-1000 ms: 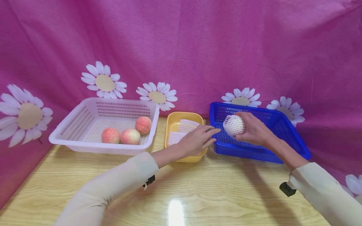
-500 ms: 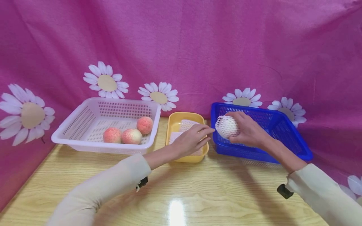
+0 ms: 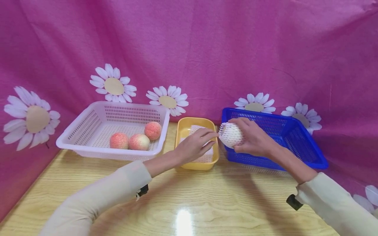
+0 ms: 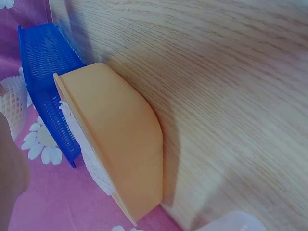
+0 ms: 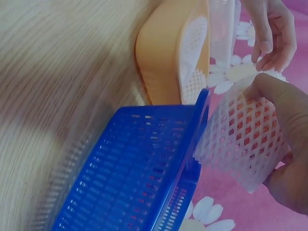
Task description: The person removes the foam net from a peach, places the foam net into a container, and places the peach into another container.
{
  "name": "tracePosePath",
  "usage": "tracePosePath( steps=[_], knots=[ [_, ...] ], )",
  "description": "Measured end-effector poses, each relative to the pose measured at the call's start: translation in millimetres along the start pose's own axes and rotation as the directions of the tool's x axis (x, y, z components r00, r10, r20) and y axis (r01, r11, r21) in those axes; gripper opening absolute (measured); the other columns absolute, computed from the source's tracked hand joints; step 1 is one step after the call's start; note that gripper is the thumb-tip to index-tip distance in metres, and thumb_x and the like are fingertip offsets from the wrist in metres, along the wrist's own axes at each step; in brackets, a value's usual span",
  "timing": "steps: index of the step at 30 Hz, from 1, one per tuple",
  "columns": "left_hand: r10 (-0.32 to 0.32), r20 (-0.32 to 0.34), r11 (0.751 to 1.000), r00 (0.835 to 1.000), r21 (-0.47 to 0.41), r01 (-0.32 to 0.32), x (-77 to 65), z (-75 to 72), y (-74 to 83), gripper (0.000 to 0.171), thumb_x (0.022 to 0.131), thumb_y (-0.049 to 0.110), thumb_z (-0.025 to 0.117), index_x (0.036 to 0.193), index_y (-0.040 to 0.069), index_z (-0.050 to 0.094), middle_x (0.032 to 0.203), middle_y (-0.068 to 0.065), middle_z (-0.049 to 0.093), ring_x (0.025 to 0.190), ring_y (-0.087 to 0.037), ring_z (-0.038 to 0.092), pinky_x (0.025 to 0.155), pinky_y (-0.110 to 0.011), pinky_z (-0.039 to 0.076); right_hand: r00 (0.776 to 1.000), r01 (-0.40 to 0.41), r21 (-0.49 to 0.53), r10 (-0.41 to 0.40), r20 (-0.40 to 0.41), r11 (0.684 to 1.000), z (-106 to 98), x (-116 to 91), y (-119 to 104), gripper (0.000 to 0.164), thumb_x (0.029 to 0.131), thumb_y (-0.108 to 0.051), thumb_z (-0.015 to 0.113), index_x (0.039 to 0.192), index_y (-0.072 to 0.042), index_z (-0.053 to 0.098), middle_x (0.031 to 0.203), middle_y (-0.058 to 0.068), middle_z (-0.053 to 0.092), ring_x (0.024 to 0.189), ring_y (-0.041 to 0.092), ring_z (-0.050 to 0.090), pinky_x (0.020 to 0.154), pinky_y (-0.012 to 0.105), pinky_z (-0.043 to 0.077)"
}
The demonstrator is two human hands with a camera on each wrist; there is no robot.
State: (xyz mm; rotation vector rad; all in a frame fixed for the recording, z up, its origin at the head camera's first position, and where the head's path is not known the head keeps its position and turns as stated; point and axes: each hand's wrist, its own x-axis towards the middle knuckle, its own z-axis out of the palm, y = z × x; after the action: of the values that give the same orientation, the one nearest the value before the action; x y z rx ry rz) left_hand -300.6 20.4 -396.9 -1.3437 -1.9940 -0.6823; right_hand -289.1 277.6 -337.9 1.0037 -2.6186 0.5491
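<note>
In the head view my right hand [image 3: 254, 137] grips a peach wrapped in a white foam net [image 3: 231, 135], over the left rim of the blue basket [image 3: 257, 161]. Reddish peach skin shows through the mesh of the foam net [image 5: 245, 130] in the right wrist view, thumb and fingers to either side. My left hand [image 3: 193, 147] reaches over the yellow bin [image 3: 198, 166], fingers extended and lightly bent, tips right at the net's left end. Flat foam nets [image 3: 206, 157] lie in the yellow bin, partly hidden by that hand.
On the left stands a white slotted basket [image 3: 97, 152] with three bare peaches, one of them a pinkish peach [image 3: 119, 140]. The yellow bin sits between the two baskets on a wooden table [image 3: 165, 200]. A magenta daisy-printed cloth [image 3: 200, 59] hangs close behind.
My right hand has carried the netted peach left, from above the blue basket to its left rim. The left hand has drifted slightly left, and its fingertips are now at the net's end.
</note>
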Motion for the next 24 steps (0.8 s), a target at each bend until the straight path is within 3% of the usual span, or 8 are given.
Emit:
tracePosePath(
  steps=[15, 24],
  knots=[
    [0.055, -0.091, 0.998, 0.994, -0.018, -0.056, -9.6, -15.8, -3.2, 0.028, 0.090, -0.003, 0.069, 0.117, 0.001, 0.068, 0.114, -0.012, 0.066, 0.109, -0.027, 0.062, 0.106, -0.023, 0.040, 0.998, 0.056, 0.012, -0.056, 0.025, 0.998, 14, 7, -24, 0.080, 0.058, -0.013, 0.082, 0.133, -0.009, 0.055, 0.113, 0.009, 0.060, 0.091, 0.024, 0.057, 0.074, 0.039, 0.051],
    [0.047, -0.098, 0.999, 0.994, -0.004, -0.048, -19.5, -25.4, -2.8, 0.027, 0.089, -0.002, 0.070, 0.116, 0.000, 0.067, 0.112, -0.012, 0.065, 0.107, -0.026, 0.063, 0.103, -0.023, 0.043, 0.997, 0.041, 0.031, -0.043, 0.059, 0.999, 18, 9, -38, 0.082, 0.060, -0.017, 0.086, 0.135, -0.009, 0.053, 0.118, 0.010, 0.058, 0.097, 0.026, 0.056, 0.080, 0.042, 0.051]
  ],
)
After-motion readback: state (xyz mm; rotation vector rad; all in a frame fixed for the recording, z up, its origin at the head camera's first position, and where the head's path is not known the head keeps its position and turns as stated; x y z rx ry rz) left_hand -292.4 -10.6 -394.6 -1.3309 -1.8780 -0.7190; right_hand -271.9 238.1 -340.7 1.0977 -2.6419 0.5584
